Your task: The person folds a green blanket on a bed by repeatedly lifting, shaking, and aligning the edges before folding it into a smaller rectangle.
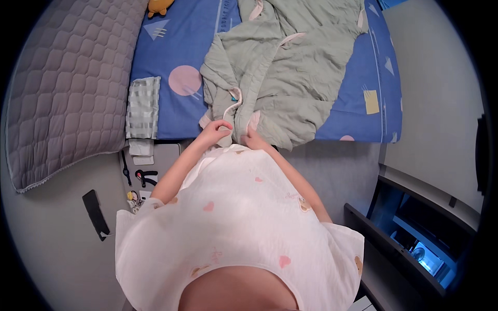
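A light green quilted comforter with pink-white lining [303,74] lies rumpled over a blue patterned bedsheet [167,50]. At its near edge, by the bed's end, my left hand [214,133] is beside a pink-white edged flap; its thumb and index finger curve apart, and whether cloth is held in the other fingers is hidden. My right hand [253,139] touches the comforter's near edge just to the right, with fingers closed on the pink-white lining. A folded strip of the comforter runs away from between the hands. A small teal spot shows near the flap's curled edge.
A grey quilted pad [74,77] rises at left, beside a folded checked cloth [143,109]. Below it, a grey surface [167,151] holds a black strap [125,169] and small items. An orange plush toy [158,7] sits at the far left. An open drawer [397,248] stands at lower right.
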Motion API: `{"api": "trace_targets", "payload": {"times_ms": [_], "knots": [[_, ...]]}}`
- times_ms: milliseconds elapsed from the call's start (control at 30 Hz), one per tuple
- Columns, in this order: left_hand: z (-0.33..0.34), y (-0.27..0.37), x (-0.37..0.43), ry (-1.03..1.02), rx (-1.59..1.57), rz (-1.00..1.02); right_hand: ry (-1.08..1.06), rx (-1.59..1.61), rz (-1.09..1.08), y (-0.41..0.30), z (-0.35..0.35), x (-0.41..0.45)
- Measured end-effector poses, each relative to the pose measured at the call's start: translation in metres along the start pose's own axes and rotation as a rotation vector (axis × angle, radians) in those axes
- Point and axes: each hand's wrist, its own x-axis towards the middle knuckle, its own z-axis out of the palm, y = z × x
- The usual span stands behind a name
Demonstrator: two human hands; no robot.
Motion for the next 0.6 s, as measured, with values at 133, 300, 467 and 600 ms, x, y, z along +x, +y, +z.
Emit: {"api": "trace_targets", "payload": {"times_ms": [133, 300, 467, 600], "knots": [[-0.003, 0.012, -0.015, 0.169, 0.281, 0.199, 0.275, 0.471, 0.154, -0.054, -0.003, -0.001], [0.004, 0.056, -0.023, 0.385, 0.388, 0.421, 0.100, 1.216, -0.074, -0.142, -0.007, 0.001], [-0.006, 0.053, -0.016, 0.356, 0.216, 0.380, 0.019, 0.505, -0.367, -0.145, -0.002, 0.011], [-0.014, 0.049, -0.009, 0.306, 0.123, 0.383, 0.098, 0.360, -0.351, -0.148, 0.001, 0.009]]}}
